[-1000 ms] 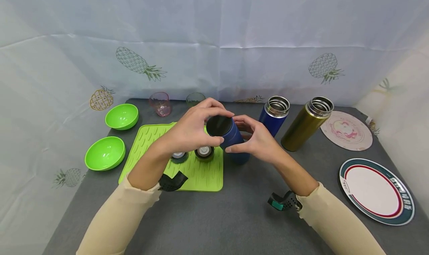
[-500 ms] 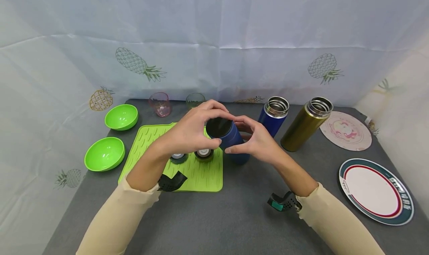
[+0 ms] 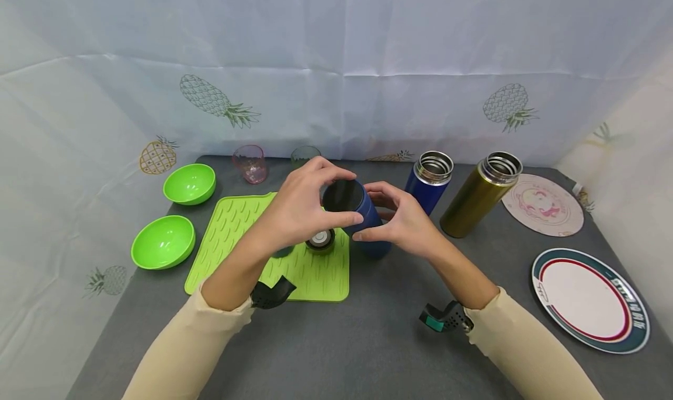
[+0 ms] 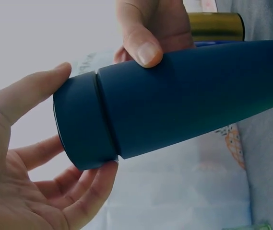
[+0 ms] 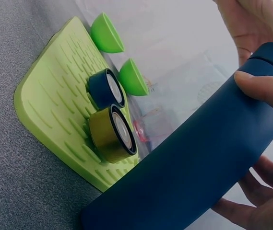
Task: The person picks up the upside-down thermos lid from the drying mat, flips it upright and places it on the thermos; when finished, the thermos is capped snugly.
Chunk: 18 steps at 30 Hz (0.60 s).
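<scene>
In the head view a dark blue thermos bottle (image 3: 372, 218) leans toward the left, its base low beside the green mat. My left hand (image 3: 299, 207) pinches the bottle's blue cap (image 4: 81, 122), thumb on one side and fingertips on the other. A thin groove between cap and body shows in the left wrist view. My right hand (image 3: 407, 220) grips the body just below, its thumb (image 4: 148, 51) along the side. On the mat lie a gold lid (image 5: 111, 134) and a blue lid (image 5: 106, 89), undersides up; my left wrist partly hides the blue one.
The green drying mat (image 3: 226, 225) lies left of centre. Two green bowls (image 3: 164, 242) sit farther left, with a pink glass (image 3: 251, 165) and a greenish glass (image 3: 305, 155) behind. An open blue bottle (image 3: 427, 187), an open gold bottle (image 3: 473, 201) and two plates (image 3: 583, 298) occupy the right.
Around the cap, my left thumb has shifted right along the near side and the fingertips left along the far side. My right hand and the bottle stay in place.
</scene>
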Available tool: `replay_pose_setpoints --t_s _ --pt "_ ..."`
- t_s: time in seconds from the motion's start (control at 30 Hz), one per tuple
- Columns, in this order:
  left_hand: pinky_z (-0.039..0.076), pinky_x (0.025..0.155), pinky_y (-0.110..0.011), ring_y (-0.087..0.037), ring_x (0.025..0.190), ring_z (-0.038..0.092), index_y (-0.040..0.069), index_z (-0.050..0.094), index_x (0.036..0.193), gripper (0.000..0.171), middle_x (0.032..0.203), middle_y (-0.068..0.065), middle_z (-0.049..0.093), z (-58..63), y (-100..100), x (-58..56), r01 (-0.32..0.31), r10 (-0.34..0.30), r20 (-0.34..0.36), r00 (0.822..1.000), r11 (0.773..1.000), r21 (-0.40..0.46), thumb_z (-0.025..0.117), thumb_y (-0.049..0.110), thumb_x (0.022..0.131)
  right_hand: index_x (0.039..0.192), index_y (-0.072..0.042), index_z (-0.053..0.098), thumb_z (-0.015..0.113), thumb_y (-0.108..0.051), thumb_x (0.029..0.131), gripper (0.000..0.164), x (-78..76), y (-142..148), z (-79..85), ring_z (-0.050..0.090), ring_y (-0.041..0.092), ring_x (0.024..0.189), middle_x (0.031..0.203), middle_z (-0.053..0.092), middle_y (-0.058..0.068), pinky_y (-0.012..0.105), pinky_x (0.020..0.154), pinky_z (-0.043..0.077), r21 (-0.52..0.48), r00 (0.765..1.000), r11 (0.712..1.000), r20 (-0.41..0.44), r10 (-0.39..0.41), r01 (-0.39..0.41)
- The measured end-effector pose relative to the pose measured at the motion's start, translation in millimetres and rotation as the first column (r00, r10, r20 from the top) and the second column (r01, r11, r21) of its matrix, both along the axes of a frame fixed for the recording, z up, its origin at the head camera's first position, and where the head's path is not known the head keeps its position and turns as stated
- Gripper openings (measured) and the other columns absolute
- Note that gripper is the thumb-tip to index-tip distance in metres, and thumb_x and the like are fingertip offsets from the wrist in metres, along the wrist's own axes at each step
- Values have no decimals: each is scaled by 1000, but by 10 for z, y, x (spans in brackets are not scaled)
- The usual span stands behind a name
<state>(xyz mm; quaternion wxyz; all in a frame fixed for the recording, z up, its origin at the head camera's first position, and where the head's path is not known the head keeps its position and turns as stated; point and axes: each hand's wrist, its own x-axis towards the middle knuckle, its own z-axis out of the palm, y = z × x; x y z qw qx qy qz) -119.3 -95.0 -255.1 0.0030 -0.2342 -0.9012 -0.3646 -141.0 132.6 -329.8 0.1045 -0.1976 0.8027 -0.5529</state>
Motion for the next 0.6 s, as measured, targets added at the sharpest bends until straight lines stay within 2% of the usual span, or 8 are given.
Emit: replay_pose_setpoints --t_s 0.17,0.3,0.6 --pt "50 79 -33 -19 95 56 16 69 132 58 119 -3 59 9 -23 -12 29 -29 1 1000 1000 6 88 30 79 139 -19 56 92 -13 73 76 8 -3 10 62 27 130 139 62 6 49 106 54 2 1000 1000 -2 -1 1" --pt "49 81 -34 -19 99 56 14 67 135 59 123 -4 59 16 -43 -22 82 -82 -2 997 997 8 87 26 80 139 -20 56 92 -13 72 76 11 2 12 62 26 131 138 62 5 48 106 54 1 1000 1000 -2 1 -1" --pt "49 95 -44 -21 114 57 12 66 136 60 128 -4 59 15 -82 -51 195 -195 -16 981 981 10 86 19 81 139 -22 57 94 -18 70 78 4 10 -1 61 25 132 138 62 3 49 110 51 32 1000 999 -28 6 -5"
